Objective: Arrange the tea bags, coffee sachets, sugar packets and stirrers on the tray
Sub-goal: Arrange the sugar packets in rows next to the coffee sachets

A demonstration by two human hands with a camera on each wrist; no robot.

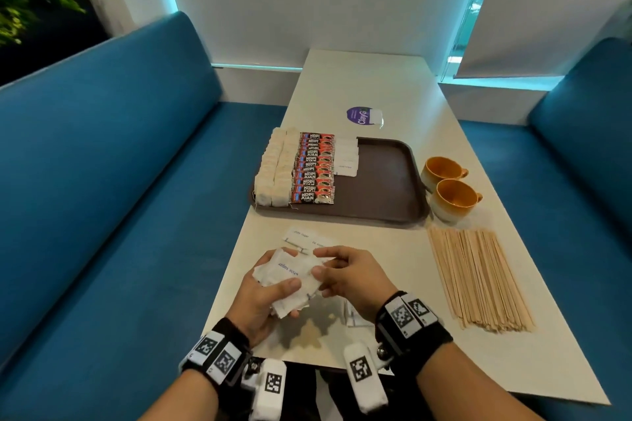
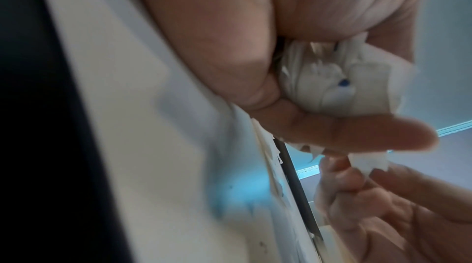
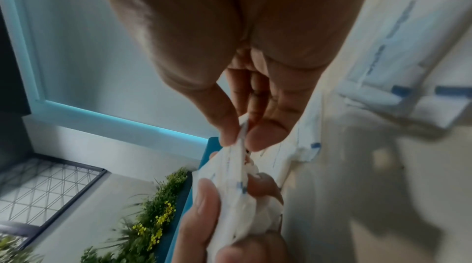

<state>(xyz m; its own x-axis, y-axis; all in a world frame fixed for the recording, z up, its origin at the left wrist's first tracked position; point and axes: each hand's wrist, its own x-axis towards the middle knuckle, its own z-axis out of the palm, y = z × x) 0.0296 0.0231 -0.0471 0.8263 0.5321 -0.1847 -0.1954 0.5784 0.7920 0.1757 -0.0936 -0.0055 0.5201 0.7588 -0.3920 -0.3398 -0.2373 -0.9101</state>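
Left hand (image 1: 263, 301) holds crinkled white paper sugar packets (image 1: 290, 278); right hand (image 1: 349, 275) pinches one.

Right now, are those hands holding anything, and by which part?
The left hand grips a bunch of sugar packets around its middle; the right hand pinches one packet's edge.

Tray (image 1: 386, 205) at mid-table (image 1: 359, 79). On its left part, three lots side by side: tea bags (image 1: 275, 169) leftmost in two columns, coffee sachets (image 1: 313, 169) to their right in one overlapping column, sugar packets (image 1: 346, 157) right of those toward the far edge. Two cups (image 1: 448, 186) just right of tray, one nearer, one farther. Stirrers (image 1: 478, 278) on table, near of the cups, right side. Loose sugar packets (image 1: 301, 237) on table just near of tray. Round sticker (image 1: 359, 115) on table beyond tray. Benches (image 1: 102, 181) left and right of table.
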